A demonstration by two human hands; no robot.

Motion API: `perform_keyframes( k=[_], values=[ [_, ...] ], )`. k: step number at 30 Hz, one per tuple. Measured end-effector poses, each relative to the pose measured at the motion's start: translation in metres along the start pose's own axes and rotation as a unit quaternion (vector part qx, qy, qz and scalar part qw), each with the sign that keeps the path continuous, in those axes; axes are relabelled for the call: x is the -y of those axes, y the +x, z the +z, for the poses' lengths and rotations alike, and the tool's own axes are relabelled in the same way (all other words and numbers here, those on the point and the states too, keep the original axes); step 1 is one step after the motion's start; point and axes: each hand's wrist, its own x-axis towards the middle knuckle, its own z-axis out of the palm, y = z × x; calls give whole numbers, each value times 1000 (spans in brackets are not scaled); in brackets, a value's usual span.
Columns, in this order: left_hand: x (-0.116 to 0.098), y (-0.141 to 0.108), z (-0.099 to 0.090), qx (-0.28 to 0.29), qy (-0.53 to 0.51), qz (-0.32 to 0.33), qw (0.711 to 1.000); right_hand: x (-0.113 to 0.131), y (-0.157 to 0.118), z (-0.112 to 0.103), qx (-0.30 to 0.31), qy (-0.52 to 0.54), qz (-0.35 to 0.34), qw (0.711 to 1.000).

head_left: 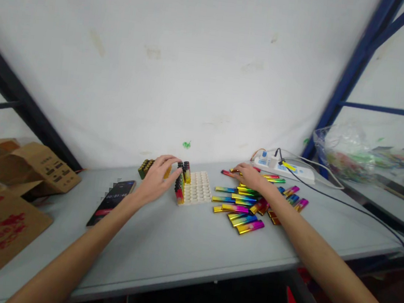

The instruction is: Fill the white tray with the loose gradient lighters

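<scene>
A cream tray with rows of round holes (198, 188) rests on the table. Along its left side stand several lighters (179, 195) with black tops and red-to-yellow bodies. My left hand (159, 173) is at the tray's back left, thumb and forefinger closed at the black top of a lighter. To the right lies a loose pile of shiny, multicoloured lighters (242, 209). My right hand (248, 175) is over the back of this pile, its curled fingers at a red lighter (226, 173); the fingertips are partly hidden.
Behind my left hand sits a dark-and-gold bundle (145, 167). A phone (112, 203) lies left of my forearm, near brown paper bags (7, 226). A white power strip (287, 170) with cables is at the back right, before a plastic bag (348, 148). The wall closes off the back.
</scene>
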Motion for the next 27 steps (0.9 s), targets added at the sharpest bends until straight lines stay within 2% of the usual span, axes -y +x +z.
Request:
perform_keyframes(
  k=[2,5,8,11,14,16,18,21,24,25,27],
  values=[
    [8,-13,5,-6,-36,-30,999,3,4,6,-5,-2,-20,1000],
    [18,-26,18,25,-97,-67,993,10,11,11,-1,-15,-45,999],
    [25,-33,30,69,-187,-102,975,15,18,15,7,-28,-23,999],
    [28,-37,36,104,-280,-110,948,19,21,15,8,-28,8,1000],
    [30,-39,38,120,-331,-95,931,25,18,11,-24,23,9,999],
    [30,-41,37,129,-335,-84,930,32,14,7,-57,122,11,991],
    [30,-41,37,138,-323,-77,933,42,9,1,-74,268,5,961],
    [30,-41,36,145,-282,-71,946,61,4,-8,-60,478,-20,876],
    [33,-40,35,156,-211,-66,963,82,0,-18,-19,606,1,795],
    [34,-40,34,162,-189,-65,966,88,-1,-20,-9,624,16,781],
    [36,-40,33,169,-155,-60,971,96,-2,-23,-8,632,41,774]
  ],
)
